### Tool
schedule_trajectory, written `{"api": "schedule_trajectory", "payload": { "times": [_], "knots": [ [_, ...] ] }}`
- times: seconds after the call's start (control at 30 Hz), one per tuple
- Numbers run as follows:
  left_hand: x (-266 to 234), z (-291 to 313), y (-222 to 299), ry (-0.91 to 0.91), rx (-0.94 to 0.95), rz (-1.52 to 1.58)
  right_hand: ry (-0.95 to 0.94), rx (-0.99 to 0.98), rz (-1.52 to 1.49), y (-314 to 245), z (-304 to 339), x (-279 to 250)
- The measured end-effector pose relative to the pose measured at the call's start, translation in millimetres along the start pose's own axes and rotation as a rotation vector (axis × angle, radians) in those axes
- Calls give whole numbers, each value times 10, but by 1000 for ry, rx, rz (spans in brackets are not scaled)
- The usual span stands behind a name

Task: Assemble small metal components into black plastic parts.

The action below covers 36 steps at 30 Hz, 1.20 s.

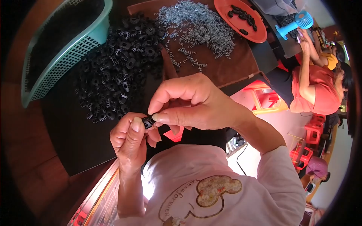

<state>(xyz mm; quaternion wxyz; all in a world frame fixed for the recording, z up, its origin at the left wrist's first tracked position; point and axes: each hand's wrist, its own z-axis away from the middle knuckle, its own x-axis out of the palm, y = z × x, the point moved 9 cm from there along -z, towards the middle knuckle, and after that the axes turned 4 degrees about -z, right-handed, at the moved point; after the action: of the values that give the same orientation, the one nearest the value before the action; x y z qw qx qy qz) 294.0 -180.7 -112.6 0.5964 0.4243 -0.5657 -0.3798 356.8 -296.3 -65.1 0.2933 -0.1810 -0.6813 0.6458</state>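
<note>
1. The small black part point(148, 122) is up in front of my belly, between my two hands.
2. My left grip point(127, 141) is closed on it, thumb on top. My right grip point(200, 103) pinches its other end with thumb and finger.
3. Past my left hand is a big pile of black parts point(120, 67) on the dark surface point(71, 139). Bare room lies between the pile and the near edge.
4. A green basket point(68, 60) sits left of the pile, close beside it.
5. Past my right hand is a brown cloth point(230, 71) with shiny springs point(203, 28) heaped on it. Its near part is bare.
6. Farther right, a red tray point(232, 25) holds a few black pieces point(243, 16), with bare room around them.
</note>
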Motion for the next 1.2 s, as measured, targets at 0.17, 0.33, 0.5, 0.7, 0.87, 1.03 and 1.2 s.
{"api": "schedule_trajectory", "payload": {
  "times": [0.17,0.33,0.5,0.7,0.87,1.03,1.2],
  "knots": [
    [-10,15,-3,17,6,-83,45,-28,-50,24,37,36],
    [-18,62,43,106,31,-273,56,23,-48,108,81,48],
    [10,61,49,112,59,-330,86,-94,120,70,91,14],
    [39,51,45,91,78,-337,83,-7,-13,117,99,4],
    [66,44,12,-31,38,-242,-11,-175,67,-139,26,38],
    [132,16,5,-134,33,-207,-41,-168,208,-103,3,34],
    [101,-10,-5,-110,29,-205,-48,-33,66,-36,-28,-5]
  ]
}}
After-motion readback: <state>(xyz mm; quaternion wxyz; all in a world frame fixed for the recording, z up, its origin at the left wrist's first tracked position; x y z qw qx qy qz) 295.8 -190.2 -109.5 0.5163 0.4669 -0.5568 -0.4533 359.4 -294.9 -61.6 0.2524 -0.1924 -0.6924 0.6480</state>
